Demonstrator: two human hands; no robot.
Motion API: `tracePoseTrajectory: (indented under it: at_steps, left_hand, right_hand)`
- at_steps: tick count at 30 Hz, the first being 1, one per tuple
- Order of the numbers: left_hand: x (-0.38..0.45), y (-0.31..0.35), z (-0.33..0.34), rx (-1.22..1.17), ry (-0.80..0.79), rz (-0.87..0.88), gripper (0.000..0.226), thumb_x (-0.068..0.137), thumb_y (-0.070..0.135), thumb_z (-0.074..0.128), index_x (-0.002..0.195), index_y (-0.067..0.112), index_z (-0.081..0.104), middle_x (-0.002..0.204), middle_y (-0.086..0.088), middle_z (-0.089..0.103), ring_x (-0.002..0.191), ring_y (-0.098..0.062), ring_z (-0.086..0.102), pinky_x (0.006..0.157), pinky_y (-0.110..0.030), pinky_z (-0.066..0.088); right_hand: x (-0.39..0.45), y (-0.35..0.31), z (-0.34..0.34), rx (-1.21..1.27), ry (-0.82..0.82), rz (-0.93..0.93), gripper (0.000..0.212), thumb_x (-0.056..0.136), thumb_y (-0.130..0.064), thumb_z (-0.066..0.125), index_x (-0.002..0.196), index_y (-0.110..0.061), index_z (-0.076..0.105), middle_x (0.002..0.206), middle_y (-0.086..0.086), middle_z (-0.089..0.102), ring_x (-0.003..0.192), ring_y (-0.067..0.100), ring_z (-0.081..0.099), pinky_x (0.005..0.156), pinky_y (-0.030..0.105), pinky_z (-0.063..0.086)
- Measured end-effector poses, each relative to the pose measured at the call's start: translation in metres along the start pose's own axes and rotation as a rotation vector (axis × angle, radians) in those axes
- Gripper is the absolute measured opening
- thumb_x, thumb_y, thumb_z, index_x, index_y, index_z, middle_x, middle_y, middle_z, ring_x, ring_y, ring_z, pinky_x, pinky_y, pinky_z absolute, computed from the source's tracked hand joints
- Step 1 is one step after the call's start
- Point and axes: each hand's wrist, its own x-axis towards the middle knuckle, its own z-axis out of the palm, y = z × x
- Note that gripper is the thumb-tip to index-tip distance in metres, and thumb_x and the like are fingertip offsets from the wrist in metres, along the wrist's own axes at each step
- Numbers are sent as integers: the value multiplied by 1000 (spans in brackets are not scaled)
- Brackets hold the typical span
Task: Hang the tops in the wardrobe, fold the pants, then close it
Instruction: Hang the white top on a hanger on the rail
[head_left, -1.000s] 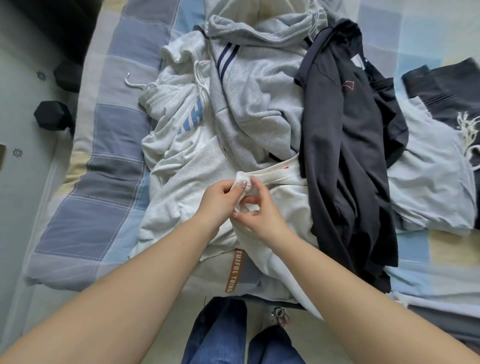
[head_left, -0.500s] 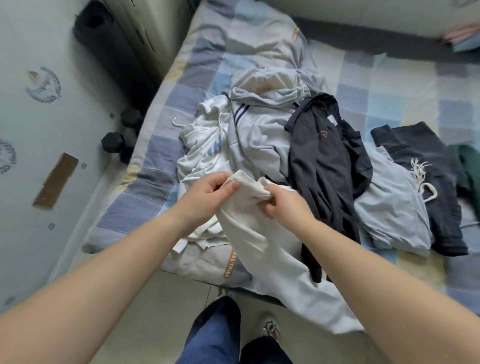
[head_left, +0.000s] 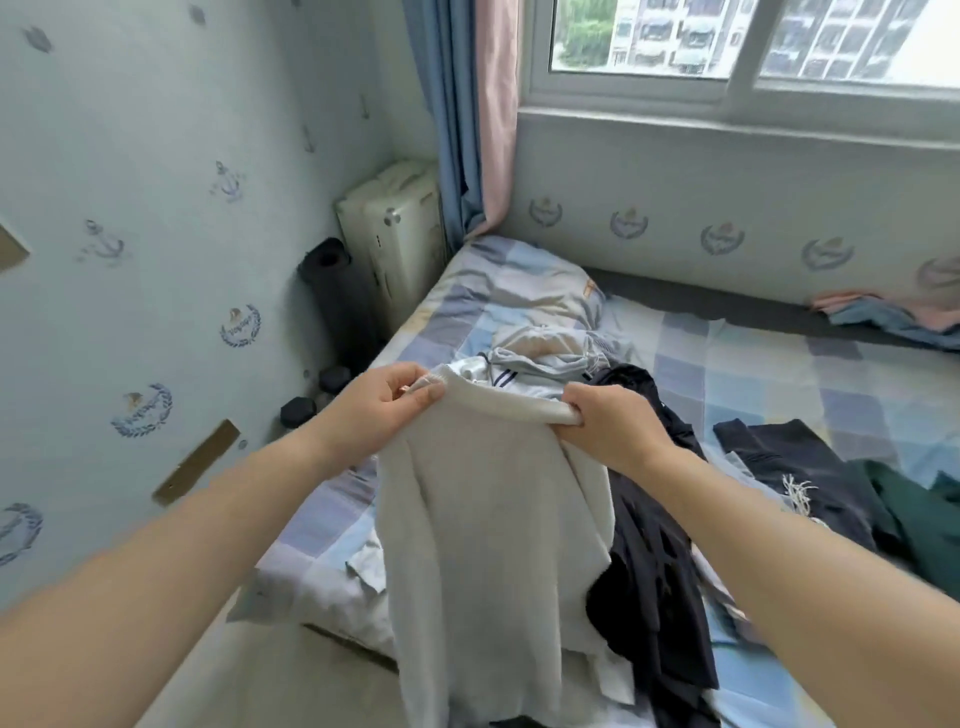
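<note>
A white garment (head_left: 493, 545) hangs in front of me, lifted above the bed. My left hand (head_left: 387, 402) pinches the left end of its ribbed band and my right hand (head_left: 610, 423) grips the right end. Its lower part drapes down over the bed's edge. Behind it on the checked bed (head_left: 753, 374) lie a grey hooded top (head_left: 540, 358), a black top (head_left: 649, 545), dark pants with a white drawstring (head_left: 800, 467) and a green garment (head_left: 919, 514). No wardrobe is in view.
A white suitcase (head_left: 395, 234) and a rolled black mat (head_left: 337, 291) stand in the corner left of the bed, with dark dumbbells (head_left: 298, 410) on the floor. Blue and pink curtains (head_left: 462, 104) hang by the window (head_left: 727, 41). Pink and blue cloth (head_left: 883, 317) lies at the far right.
Both hands have lifted the white garment up off the pile and moved apart along its band, stretching it out. My view has tilted up to show the window and wall.
</note>
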Motion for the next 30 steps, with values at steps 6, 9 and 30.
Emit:
tracePoseTrajectory:
  at_steps: [6, 9, 30]
  left_hand:
    - [-14, 45, -23, 212, -52, 151, 21, 89, 29, 64, 108, 30, 57, 78, 0, 55, 65, -8, 49, 63, -16, 41]
    - [-16, 71, -35, 217, -133, 204, 30, 91, 27, 62, 119, 37, 57, 106, 11, 65, 89, -7, 64, 82, -18, 49]
    - [35, 161, 20, -177, -767, 563, 23, 81, -2, 70, 90, 17, 61, 73, 14, 59, 67, 0, 56, 64, -15, 46]
  right_hand:
    - [-18, -19, -73, 128, 260, -27, 31, 79, -31, 69, 72, -15, 43, 64, -2, 47, 61, 27, 43, 52, 32, 29]
    - [-18, -36, -104, 240, 412, 14, 29, 76, -27, 70, 73, -19, 42, 63, -3, 49, 62, 28, 40, 57, 35, 37]
    - [-45, -92, -192, 436, 860, 314, 20, 81, -12, 60, 89, -28, 69, 105, 5, 61, 93, 9, 59, 87, 22, 46]
